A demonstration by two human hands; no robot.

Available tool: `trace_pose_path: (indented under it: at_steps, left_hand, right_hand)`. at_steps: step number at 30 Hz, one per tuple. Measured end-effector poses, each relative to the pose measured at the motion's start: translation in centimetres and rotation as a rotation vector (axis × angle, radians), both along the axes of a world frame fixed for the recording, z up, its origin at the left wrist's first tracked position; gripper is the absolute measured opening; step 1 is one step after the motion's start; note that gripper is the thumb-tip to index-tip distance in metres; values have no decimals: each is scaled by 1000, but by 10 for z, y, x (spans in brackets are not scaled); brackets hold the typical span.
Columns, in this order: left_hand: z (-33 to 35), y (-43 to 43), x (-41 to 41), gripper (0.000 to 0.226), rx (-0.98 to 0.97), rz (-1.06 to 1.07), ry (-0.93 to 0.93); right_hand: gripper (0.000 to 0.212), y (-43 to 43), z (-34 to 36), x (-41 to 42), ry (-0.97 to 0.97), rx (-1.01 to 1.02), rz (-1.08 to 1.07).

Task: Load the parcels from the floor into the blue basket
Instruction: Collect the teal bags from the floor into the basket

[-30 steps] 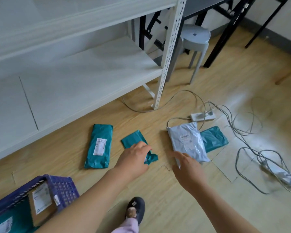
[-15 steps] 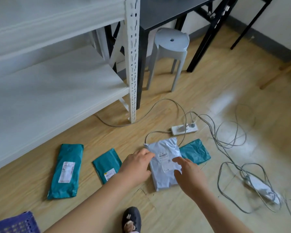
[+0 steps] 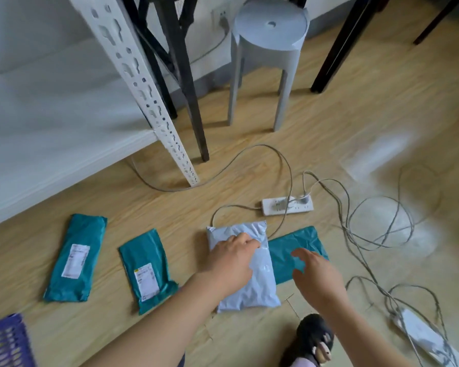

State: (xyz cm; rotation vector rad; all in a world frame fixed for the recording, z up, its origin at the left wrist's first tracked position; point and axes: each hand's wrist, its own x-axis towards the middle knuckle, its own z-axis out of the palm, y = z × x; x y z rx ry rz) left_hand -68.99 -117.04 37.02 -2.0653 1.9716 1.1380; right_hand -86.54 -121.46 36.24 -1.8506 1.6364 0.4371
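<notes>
Blue basket (image 3: 6, 340) corner at lower-left edge. Long teal parcel (image 3: 76, 256), short teal parcel (image 3: 146, 268) flat on floor, bare gap between. Left hand (image 3: 233, 260) rests on grey parcel (image 3: 249, 292), grip loose. Right hand (image 3: 316, 274) over third teal parcel (image 3: 297, 242), grip wide, empty. Cables (image 3: 368, 234) crowd floor at right.

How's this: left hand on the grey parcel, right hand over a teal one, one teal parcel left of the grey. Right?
No. The head view shows two left of the grey parcel: the far teal parcel and the near teal parcel. The rest holds.
</notes>
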Motion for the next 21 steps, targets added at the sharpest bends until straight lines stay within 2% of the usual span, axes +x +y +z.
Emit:
trace_pose_path:
  at_steps: [10,16,21]
  left_hand:
    - [-100,-76,-96,55,45,200,-7]
    - [-189,-100,-116,56,36,186,-44]
    - [-275,-107,-119,56,-68,221,-141]
  right_hand:
    - [54,-103,-97,-87,7,29,185]
    - [51,-123,-184,-98,40,37,282]
    - [50,-131,-279,-89,57,33,378]
